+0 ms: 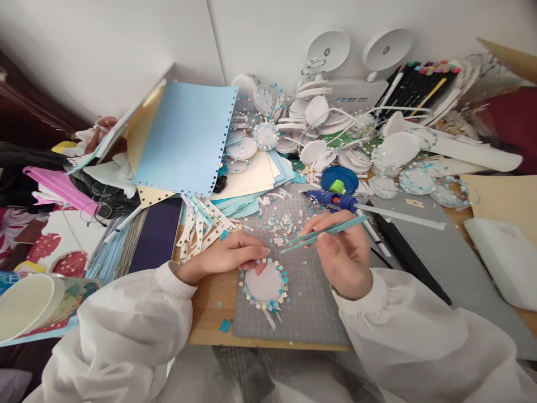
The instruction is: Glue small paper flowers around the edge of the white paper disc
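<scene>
A round white disc [264,282] ringed with small blue, white and cream stars lies on the grey cutting mat [312,313]. My left hand [237,253] is at its upper left edge, fingers bent together onto the rim; whether they pinch a small piece is too small to tell. Teal tweezers [335,228] are held in my right hand [344,254], between thumb and fingers, their tips pointing left just above the disc. Beyond the tips, loose paper stars [283,221] are scattered on the mat.
A blue glue gun [331,198] lies behind my right hand, beside a blue round lid [346,178]. Star-edged discs and white discs pile up at the back. Blue punched paper [187,134] leans at the left, above cut strips [201,226]. A pale cup [29,308] stands far left.
</scene>
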The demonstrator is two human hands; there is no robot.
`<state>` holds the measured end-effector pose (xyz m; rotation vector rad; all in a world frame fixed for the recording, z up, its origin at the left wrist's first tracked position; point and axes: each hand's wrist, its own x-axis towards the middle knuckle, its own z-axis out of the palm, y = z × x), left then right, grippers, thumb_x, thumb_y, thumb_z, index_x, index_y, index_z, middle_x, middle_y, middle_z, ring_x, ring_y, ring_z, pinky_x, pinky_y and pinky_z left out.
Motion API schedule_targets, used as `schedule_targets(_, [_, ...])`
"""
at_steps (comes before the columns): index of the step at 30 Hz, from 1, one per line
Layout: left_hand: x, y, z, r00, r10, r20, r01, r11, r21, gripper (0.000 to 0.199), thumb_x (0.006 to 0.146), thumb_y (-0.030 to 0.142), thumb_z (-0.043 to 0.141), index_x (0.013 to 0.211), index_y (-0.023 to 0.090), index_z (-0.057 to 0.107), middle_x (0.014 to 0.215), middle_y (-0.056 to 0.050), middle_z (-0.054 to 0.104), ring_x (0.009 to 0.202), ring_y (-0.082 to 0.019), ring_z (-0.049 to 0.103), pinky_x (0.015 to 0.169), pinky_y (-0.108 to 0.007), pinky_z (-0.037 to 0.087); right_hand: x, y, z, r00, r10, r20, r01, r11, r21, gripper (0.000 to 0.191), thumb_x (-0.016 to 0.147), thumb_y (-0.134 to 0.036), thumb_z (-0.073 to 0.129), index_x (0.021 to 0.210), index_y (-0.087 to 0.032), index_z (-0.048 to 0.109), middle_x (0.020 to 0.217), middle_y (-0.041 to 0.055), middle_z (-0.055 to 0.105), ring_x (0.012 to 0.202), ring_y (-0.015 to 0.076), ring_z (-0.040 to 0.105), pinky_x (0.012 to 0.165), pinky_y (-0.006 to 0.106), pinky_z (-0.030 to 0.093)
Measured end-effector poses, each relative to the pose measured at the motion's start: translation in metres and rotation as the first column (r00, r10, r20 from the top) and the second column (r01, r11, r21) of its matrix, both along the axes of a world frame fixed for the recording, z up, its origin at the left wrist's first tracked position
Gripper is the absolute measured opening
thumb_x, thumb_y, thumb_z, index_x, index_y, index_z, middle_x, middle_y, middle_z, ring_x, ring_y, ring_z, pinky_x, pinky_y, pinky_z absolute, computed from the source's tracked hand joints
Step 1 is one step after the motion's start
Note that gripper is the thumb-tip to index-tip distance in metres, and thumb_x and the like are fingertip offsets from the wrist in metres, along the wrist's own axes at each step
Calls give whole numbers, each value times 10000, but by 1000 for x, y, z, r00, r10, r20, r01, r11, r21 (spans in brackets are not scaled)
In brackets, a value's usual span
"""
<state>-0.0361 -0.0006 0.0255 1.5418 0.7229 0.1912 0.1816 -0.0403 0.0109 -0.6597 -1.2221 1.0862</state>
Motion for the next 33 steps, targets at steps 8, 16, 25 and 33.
schedule_targets(8, [7, -6, -2, 992, 108, -59, -97, 981, 166, 466, 939, 436, 447, 678, 114, 660, 544, 10, 511, 503, -83, 433, 491, -192, 336, -1, -1, 2, 998, -43, 36, 45, 996, -74, 51, 885, -299, 601, 917, -259, 602, 825, 35, 611, 763, 179, 593, 600, 316, 497])
schedule_targets(16, [11, -8, -2, 996, 71, -52, -48, 935, 351, 384, 931, 365, 455, 685, 116, 614, 558, 23, 470, 507, -80, 402, 477, -198, 298, -2, -1, 2, 999, -20, 38, 23, 997, -68, 41, 894, -274, 590, 926, -254, 605, 832, 36, 613, 750, 175, 592, 601, 319, 496])
schedule_targets(25, [8, -17, -1, 991, 43, -125, 91, 460, 883, 321, 914, 333, 506, 638, 172, 538, 592, -12, 475, 561, -138, 422, 549, -279, 282, -2, 0, 0, 999, 31, 33, -27, 993, -111, 85, 883, -316, 608, 917, -239, 601, 842, 41, 633, 764, 173, 604, 620, 315, 516])
schedule_targets(33, [18, -25, 6, 881, 383, 277, -459, 835, 305, 217, 824, 349, 648, 871, 142, 603, 744, -13, 529, 631, -112, 466, 586, -233, 393, -3, 1, 4, 999, 46, -18, -48, 990, -130, 87, 854, -316, 647, 896, -244, 623, 883, 41, 652, 759, 166, 630, 668, 335, 543])
